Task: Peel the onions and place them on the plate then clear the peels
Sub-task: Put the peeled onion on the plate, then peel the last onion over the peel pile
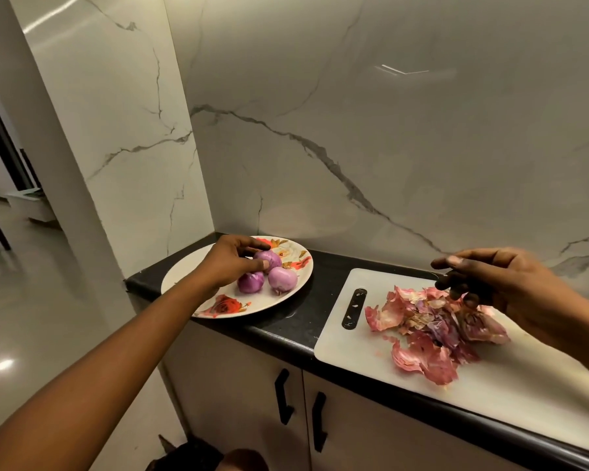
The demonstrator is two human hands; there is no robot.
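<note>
Three peeled purple onions lie on a white flowered plate (pixel 296 277) at the left end of the counter. My left hand (pixel 228 261) reaches over the plate and grips the rear onion (pixel 269 257) between thumb and fingers. The two other onions (pixel 250 282) (pixel 282 279) rest just in front of it. A heap of pink onion peels (pixel 436 329) lies on the white cutting board (pixel 354 348). My right hand (pixel 497 280) hovers above the peels with fingers loosely curled downward; I cannot tell if it holds a scrap.
The black counter (pixel 296 321) ends at its left edge beside the plate, with marble wall behind. White cabinet doors with black handles (pixel 283 396) are below. The board overhangs the counter's front edge slightly.
</note>
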